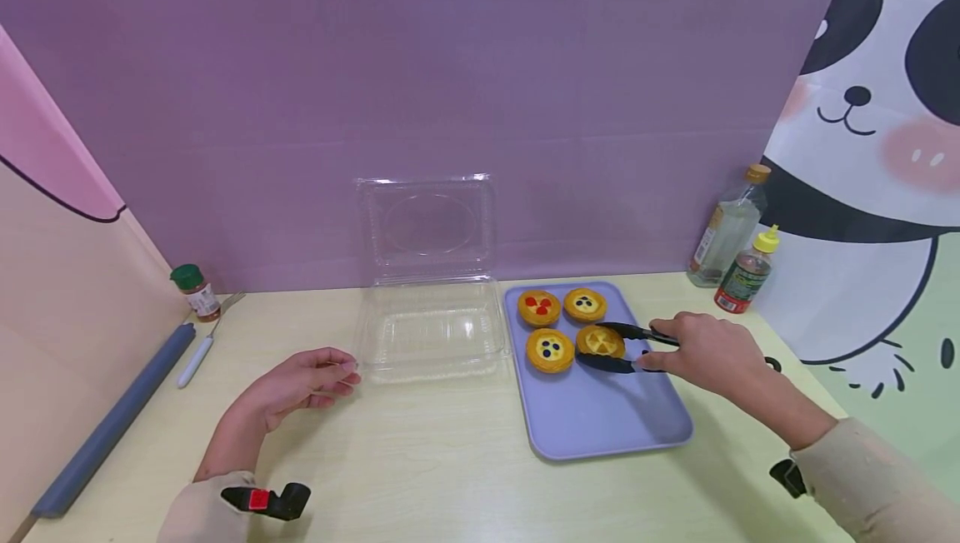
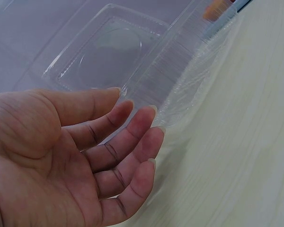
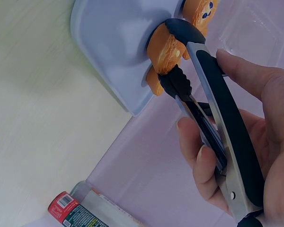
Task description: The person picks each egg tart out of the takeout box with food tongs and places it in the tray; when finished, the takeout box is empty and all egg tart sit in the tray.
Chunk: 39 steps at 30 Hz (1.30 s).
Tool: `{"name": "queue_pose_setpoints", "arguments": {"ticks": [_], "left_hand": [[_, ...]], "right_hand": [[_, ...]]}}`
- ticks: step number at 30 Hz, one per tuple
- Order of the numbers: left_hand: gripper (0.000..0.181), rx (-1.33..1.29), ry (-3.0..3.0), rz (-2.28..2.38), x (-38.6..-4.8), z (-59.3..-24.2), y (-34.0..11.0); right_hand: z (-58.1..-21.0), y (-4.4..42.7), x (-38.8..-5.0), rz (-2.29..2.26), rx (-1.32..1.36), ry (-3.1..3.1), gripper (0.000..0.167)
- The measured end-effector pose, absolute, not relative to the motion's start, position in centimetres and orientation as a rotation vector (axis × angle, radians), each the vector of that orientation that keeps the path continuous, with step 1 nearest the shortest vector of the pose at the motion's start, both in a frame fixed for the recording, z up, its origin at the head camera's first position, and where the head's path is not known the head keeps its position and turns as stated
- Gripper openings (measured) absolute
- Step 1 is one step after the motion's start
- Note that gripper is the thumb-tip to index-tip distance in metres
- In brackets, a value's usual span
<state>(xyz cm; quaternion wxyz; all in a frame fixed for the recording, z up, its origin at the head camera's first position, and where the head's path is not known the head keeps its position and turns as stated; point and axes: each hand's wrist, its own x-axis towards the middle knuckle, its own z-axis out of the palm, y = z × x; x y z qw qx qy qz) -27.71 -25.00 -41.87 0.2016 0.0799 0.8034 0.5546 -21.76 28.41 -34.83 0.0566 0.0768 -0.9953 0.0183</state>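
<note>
My right hand (image 1: 708, 353) grips a pair of black and silver tongs (image 3: 232, 127). The tong tips stand on either side of a plain-topped egg tart (image 1: 600, 341) on the lavender tray (image 1: 592, 426). Beside it on the tray sit a tart with red pieces (image 1: 538, 307) and two with dark berries, one at the back (image 1: 585, 304) and one at the front (image 1: 550, 351). My left hand (image 1: 307, 385) hovers with loosely bent fingers, holding nothing, by the left edge of a clear plastic clamshell box (image 1: 435, 326), whose lid stands raised.
At the back right stand a clear bottle with an orange cap (image 1: 726, 226) and a smaller yellow-capped bottle (image 1: 747, 272). On the left are a green-lidded jar (image 1: 197, 291), a fork with a pale handle (image 1: 197, 361) and a long blue-grey roll (image 1: 116, 422). A purple backdrop rises behind the table.
</note>
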Motion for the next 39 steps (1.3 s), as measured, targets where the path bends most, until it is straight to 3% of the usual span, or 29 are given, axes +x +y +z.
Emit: {"name": "queue_pose_setpoints", "arguments": {"ticks": [39], "left_hand": [[0.043,0.229,2.245,1.547,-27.7,-41.9,-25.0]], "right_hand": [[-33.3,28.8,-21.1,0.035,0.199,-2.994,0.075]]}}
